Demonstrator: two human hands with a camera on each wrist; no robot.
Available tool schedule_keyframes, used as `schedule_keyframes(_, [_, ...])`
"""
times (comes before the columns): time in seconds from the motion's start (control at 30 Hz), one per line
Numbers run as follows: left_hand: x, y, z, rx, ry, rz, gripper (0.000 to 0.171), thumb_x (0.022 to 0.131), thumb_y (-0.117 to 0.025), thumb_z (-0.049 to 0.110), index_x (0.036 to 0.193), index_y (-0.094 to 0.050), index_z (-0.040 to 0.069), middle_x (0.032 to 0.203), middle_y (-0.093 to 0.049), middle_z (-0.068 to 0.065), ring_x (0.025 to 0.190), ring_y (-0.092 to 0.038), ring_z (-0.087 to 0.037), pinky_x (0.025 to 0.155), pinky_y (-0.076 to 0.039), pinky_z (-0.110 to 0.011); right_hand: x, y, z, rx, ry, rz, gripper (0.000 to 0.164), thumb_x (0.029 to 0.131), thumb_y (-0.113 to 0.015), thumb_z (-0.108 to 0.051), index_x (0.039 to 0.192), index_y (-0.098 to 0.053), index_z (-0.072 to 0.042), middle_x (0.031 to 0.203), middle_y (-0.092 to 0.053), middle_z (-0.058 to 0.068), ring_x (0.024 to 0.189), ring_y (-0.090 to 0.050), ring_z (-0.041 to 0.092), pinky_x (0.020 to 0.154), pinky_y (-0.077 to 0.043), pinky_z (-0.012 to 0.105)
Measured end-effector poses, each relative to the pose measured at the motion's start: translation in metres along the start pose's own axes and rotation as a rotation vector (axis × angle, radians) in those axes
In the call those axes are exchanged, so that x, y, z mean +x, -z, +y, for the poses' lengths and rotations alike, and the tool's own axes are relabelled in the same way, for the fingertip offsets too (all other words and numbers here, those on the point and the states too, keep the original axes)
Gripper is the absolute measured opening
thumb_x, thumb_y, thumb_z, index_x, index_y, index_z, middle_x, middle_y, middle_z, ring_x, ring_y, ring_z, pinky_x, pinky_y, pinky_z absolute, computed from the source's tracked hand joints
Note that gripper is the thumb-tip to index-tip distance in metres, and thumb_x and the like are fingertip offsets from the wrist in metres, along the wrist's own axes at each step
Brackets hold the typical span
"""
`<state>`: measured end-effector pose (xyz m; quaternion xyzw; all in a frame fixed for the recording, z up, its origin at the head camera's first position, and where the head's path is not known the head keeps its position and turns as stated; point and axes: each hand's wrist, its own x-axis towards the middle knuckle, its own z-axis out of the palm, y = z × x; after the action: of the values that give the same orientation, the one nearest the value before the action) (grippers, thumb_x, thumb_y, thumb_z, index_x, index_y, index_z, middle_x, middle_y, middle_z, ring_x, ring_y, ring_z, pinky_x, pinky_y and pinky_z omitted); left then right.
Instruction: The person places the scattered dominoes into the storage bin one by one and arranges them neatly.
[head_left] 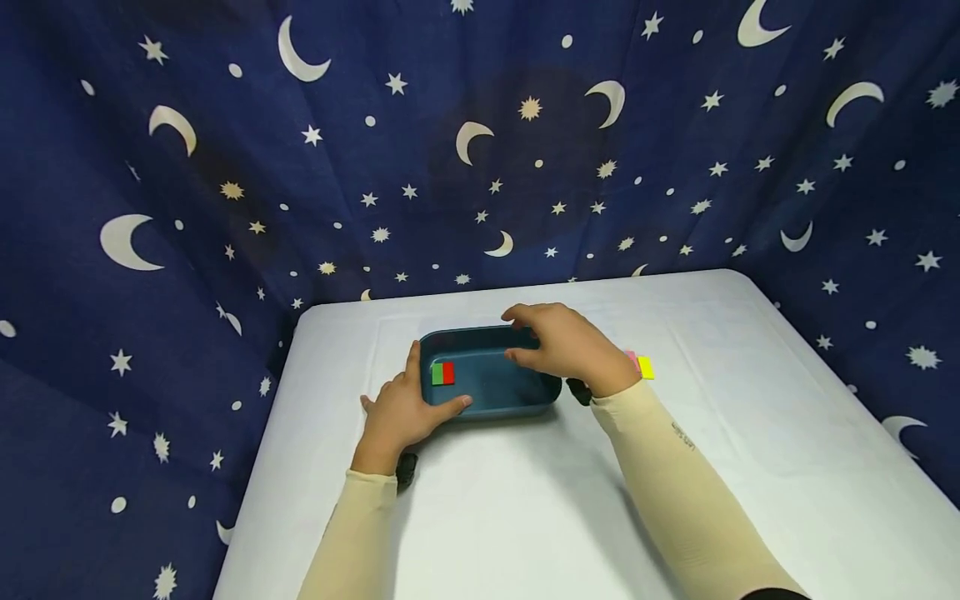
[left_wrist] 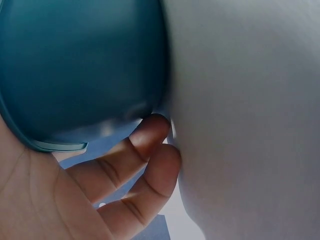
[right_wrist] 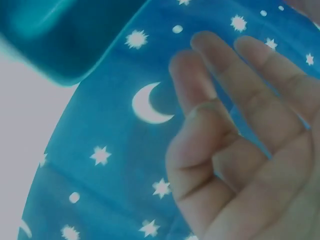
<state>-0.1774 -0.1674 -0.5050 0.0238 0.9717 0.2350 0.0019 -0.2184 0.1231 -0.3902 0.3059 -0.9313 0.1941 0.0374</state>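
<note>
A dark teal rectangular tray [head_left: 491, 410] sits on the white table. Flat against its inner floor, near the left end, lie a green and a red square piece [head_left: 442, 373] side by side. My left hand [head_left: 397, 415] holds the tray's left end, thumb over the near rim and index finger along the left side; in the left wrist view two bent fingers [left_wrist: 150, 135] come up to the tray's outer wall. Over the tray's right end hovers my right hand [head_left: 566, 342], fingers loosely bent and thumb apart. Nothing shows between them in the right wrist view [right_wrist: 240, 130].
Right of the tray, a pink and a yellow piece [head_left: 645, 367] lie on the white tabletop [head_left: 750, 433], partly behind the right forearm. Dark blue cloth [head_left: 420, 158] with moons and stars hangs around the table's back and sides. A dark wrist device [head_left: 406, 472] shows by the left wrist.
</note>
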Motion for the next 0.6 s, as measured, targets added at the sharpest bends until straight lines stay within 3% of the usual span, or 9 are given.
schedule_keyframes(0.3, [0.000,0.004,-0.005,-0.005,-0.009,0.023,0.143,0.063,-0.048,0.108,0.172,-0.002,0.028,0.150,-0.058,-0.015,0.128,-0.060,-0.045,0.099,-0.015,-0.094,-0.032,-0.007,0.031,0.146,-0.058,0.093,0.050,0.096,-0.079,-0.037,0.140,-0.064,-0.018,0.121,-0.073,0.000,0.096,-0.070,0.025,0.080,-0.057,0.040])
schedule_keyframes(0.5, [0.001,0.000,-0.005,-0.008,-0.010,0.004,0.141,0.064,-0.047,0.108,0.171,0.001,0.030,0.152,-0.057,-0.015,0.129,-0.059,-0.045,0.100,-0.014,-0.094,-0.053,-0.018,0.055,0.157,-0.073,0.153,0.046,0.096,-0.078,-0.029,0.137,-0.066,-0.012,0.119,-0.075,0.007,0.092,-0.071,0.025,0.079,-0.057,0.044])
schedule_keyframes(0.6, [0.000,-0.003,-0.002,-0.008,-0.008,0.000,0.142,0.063,-0.046,0.108,0.172,0.000,0.030,0.152,-0.057,-0.014,0.129,-0.060,-0.044,0.101,-0.014,-0.093,-0.066,-0.022,0.071,0.149,-0.119,0.148,0.045,0.093,-0.080,-0.021,0.135,-0.066,-0.011,0.115,-0.076,0.009,0.091,-0.073,0.028,0.079,-0.057,0.044])
